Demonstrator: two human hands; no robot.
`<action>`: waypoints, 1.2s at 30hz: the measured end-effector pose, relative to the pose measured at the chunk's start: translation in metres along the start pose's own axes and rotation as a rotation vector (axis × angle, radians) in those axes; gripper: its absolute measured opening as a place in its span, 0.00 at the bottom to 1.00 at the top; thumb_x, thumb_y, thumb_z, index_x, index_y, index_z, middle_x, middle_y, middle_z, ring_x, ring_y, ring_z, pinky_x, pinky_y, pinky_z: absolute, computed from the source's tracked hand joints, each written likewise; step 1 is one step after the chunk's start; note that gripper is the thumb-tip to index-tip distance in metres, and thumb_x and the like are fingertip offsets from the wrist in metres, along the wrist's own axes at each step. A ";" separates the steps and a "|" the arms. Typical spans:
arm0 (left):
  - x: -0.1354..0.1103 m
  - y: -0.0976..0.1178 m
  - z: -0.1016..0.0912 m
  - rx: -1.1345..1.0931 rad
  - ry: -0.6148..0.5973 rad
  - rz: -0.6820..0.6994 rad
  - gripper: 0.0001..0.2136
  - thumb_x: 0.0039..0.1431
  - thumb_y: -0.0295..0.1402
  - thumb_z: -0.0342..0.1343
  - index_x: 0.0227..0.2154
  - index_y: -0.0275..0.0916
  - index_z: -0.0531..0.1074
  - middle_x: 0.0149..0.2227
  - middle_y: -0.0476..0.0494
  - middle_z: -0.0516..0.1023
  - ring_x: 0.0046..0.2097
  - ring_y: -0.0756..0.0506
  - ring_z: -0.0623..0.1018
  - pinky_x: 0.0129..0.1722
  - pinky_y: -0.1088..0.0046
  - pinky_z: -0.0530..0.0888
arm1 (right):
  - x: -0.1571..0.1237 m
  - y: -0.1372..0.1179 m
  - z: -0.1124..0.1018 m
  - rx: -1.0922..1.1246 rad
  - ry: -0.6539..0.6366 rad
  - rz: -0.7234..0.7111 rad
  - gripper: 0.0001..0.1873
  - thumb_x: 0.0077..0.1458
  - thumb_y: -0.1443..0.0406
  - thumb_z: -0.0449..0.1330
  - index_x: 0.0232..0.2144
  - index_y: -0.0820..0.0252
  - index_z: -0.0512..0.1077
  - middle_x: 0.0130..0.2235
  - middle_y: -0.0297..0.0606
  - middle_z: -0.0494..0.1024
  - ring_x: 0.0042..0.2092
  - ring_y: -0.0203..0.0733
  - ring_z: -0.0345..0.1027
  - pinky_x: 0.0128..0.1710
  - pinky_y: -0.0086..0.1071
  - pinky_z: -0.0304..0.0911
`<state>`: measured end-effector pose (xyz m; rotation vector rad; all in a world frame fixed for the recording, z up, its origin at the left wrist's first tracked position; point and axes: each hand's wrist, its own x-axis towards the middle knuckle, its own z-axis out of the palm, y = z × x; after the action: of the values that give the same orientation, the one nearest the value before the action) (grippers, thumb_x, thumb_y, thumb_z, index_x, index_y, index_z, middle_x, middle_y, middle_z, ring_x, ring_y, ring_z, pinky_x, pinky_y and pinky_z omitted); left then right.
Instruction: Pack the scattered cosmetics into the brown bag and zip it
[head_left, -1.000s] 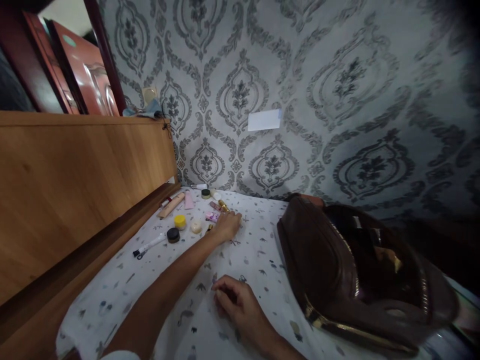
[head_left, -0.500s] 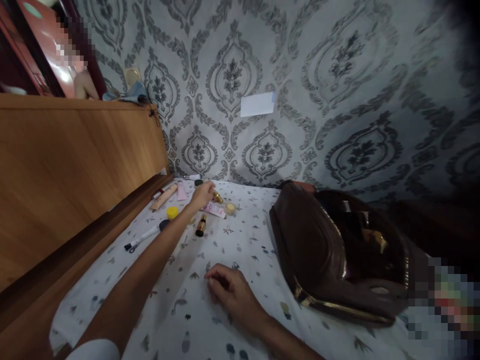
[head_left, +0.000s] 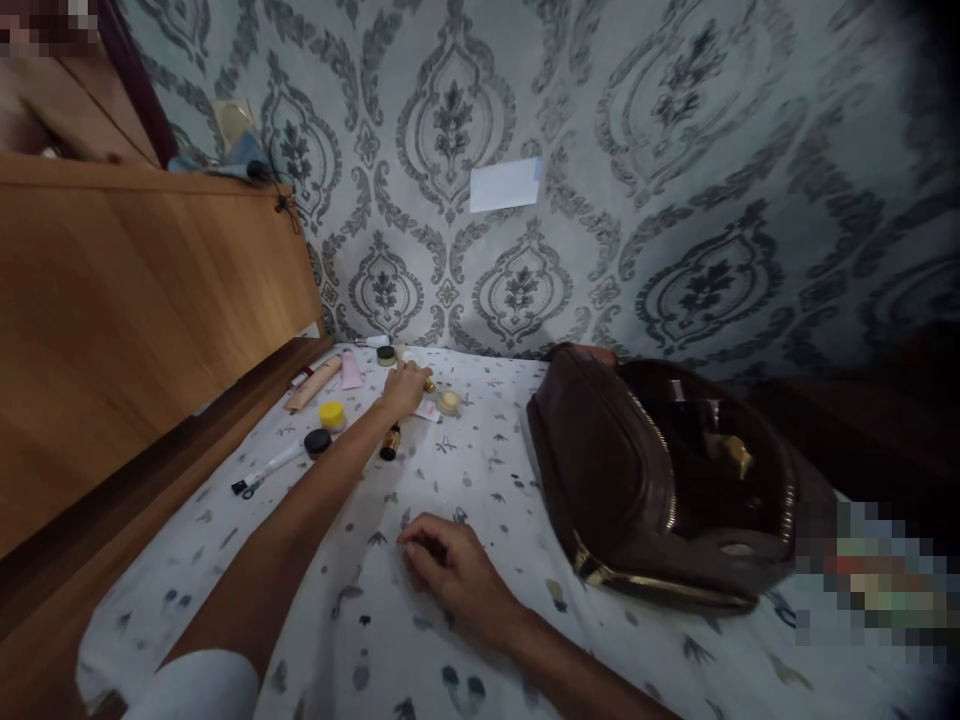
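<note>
My left hand (head_left: 406, 387) reaches over the small cosmetics at the far end of the patterned sheet. Its fingers bend downward, and whatever they grip is hidden. Close around it are a gold-coloured item (head_left: 428, 384), a pale round pot (head_left: 448, 402), a partly covered pink-and-white tube (head_left: 429, 410) and a dark-lidded jar (head_left: 385, 355). A small black-and-gold bottle (head_left: 390, 442) lies nearer, beside the forearm. My right hand (head_left: 442, 562) rests on the sheet, fingers loosely curled in, with nothing visible in them.
An unzipped brown bag (head_left: 600, 480) with items inside stands on the right. At left lie a yellow-lidded jar (head_left: 331, 416), a black-lidded jar (head_left: 317, 443), a pink tube (head_left: 350, 370) and a peach tube (head_left: 315, 384). A wooden panel (head_left: 150, 280) borders the left side.
The view has shifted slightly. My left hand has moved off the dark-lidded jar and now covers more of the pink-and-white tube. My right hand keeps its curled pose.
</note>
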<state>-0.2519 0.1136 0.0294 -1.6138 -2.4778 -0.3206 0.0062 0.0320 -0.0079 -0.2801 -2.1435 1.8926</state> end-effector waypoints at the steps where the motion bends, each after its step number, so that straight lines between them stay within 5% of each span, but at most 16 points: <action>1: 0.004 0.003 0.002 0.011 -0.008 0.012 0.15 0.63 0.25 0.47 0.47 0.40 0.75 0.49 0.34 0.73 0.54 0.36 0.68 0.51 0.58 0.65 | 0.000 0.000 0.000 0.008 0.000 0.004 0.06 0.55 0.65 0.54 0.32 0.60 0.70 0.21 0.28 0.67 0.24 0.33 0.58 0.25 0.26 0.53; 8: 0.020 0.009 0.007 -0.004 -0.040 0.101 0.12 0.60 0.22 0.50 0.34 0.38 0.78 0.49 0.33 0.72 0.55 0.37 0.67 0.52 0.59 0.65 | -0.001 -0.003 -0.001 -0.002 0.015 0.023 0.05 0.55 0.67 0.54 0.30 0.60 0.71 0.21 0.28 0.67 0.24 0.33 0.60 0.26 0.26 0.54; 19: -0.006 -0.016 -0.031 -0.373 0.168 -0.056 0.09 0.64 0.34 0.47 0.39 0.38 0.70 0.41 0.42 0.76 0.44 0.44 0.76 0.41 0.70 0.71 | 0.000 -0.002 -0.002 -0.012 0.018 -0.009 0.06 0.54 0.67 0.54 0.31 0.59 0.71 0.21 0.28 0.68 0.25 0.33 0.59 0.26 0.26 0.53; 23: -0.042 -0.020 -0.035 -0.560 0.025 -0.020 0.10 0.63 0.37 0.46 0.35 0.37 0.68 0.31 0.46 0.77 0.32 0.47 0.78 0.27 0.75 0.70 | 0.001 0.000 -0.001 -0.027 0.017 -0.014 0.06 0.54 0.67 0.54 0.32 0.59 0.72 0.21 0.28 0.68 0.24 0.33 0.59 0.26 0.26 0.54; 28: -0.095 -0.026 -0.041 -0.653 -0.107 0.038 0.08 0.59 0.37 0.51 0.32 0.39 0.68 0.25 0.52 0.74 0.26 0.49 0.74 0.26 0.76 0.68 | 0.001 0.002 -0.001 -0.017 0.013 -0.001 0.05 0.54 0.66 0.55 0.32 0.59 0.71 0.22 0.28 0.68 0.26 0.34 0.62 0.26 0.27 0.55; 36: -0.132 -0.041 -0.058 -0.103 -0.337 -0.052 0.07 0.55 0.38 0.54 0.34 0.42 0.68 0.29 0.51 0.75 0.32 0.45 0.74 0.28 0.74 0.64 | 0.001 -0.001 -0.002 0.001 -0.003 0.003 0.06 0.55 0.63 0.56 0.32 0.59 0.70 0.23 0.28 0.67 0.25 0.34 0.62 0.26 0.27 0.55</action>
<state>-0.2351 -0.0337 0.0483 -1.7738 -2.7949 -0.1989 0.0057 0.0336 -0.0066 -0.2810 -2.1450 1.8972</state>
